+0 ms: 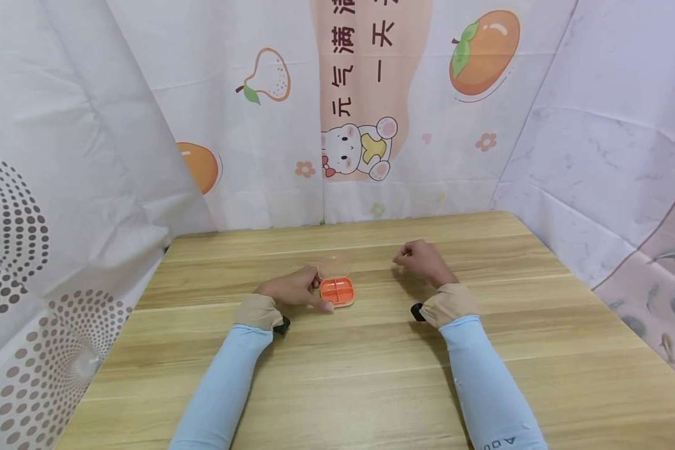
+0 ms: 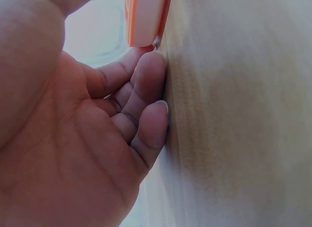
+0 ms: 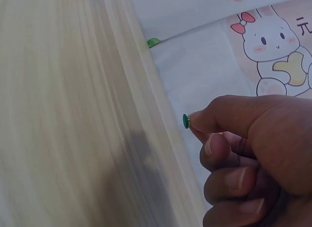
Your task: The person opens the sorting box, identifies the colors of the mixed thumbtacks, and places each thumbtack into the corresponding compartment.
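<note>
A small orange pill box [image 1: 337, 291] lies on the table with its clear lid [image 1: 333, 267] flipped open to the back. Crossing dividers split its inside into several compartments. My left hand [image 1: 298, 289] grips the box from the left, thumb along the front edge and fingers at the back left corner. In the left wrist view the box's side [image 2: 146, 19] shows just past the curled fingers. Off to the right and above the wood, my right hand [image 1: 422, 259] pinches a tiny green thumbtack [image 3: 186, 121] between thumb and index finger, its round head facing outward.
Under both hands is a wood-grain table [image 1: 343, 387]. A printed curtain [image 1: 270, 137] hangs along its far edge, and more cloth [image 1: 596, 156] hangs at the sides. Both wrists wear a beige band with a small black device [image 1: 418, 312].
</note>
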A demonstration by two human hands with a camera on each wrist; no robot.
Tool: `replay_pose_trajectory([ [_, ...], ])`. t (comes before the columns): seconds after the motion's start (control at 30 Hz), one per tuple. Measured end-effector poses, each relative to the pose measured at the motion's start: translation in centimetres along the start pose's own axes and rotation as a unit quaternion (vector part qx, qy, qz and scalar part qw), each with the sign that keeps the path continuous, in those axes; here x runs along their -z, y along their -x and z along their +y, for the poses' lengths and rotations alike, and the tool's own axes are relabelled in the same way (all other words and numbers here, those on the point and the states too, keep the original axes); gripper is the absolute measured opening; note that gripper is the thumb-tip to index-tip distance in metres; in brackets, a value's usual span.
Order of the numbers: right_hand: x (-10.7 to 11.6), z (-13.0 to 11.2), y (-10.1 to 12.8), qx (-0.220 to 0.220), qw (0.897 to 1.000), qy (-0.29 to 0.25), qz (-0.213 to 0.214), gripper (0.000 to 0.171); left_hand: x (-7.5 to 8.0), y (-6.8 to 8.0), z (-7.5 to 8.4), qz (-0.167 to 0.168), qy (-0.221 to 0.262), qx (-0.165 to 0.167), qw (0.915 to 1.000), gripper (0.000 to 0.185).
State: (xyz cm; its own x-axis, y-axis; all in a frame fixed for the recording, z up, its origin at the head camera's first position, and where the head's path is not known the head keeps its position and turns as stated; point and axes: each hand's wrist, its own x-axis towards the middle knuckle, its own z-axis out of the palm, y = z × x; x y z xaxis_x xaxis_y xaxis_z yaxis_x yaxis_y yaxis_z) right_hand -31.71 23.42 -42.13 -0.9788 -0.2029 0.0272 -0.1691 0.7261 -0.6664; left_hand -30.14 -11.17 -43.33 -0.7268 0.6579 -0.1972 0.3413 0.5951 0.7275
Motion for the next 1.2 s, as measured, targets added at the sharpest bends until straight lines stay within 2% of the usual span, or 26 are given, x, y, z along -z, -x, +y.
replay_pose_trajectory([
  [0.4,-0.5,-0.5,-0.2,0.004,1.0,-0.008,-0.016,0.021,0.0,0.1,0.4,0.001,-0.003,0.001,1.0,0.057],
  [1.2,-1.6,-2.3,-0.4,0.026,0.999,0.001,-0.028,0.015,0.0,0.0,0.1,0.004,-0.013,0.01,0.9999,0.059],
])
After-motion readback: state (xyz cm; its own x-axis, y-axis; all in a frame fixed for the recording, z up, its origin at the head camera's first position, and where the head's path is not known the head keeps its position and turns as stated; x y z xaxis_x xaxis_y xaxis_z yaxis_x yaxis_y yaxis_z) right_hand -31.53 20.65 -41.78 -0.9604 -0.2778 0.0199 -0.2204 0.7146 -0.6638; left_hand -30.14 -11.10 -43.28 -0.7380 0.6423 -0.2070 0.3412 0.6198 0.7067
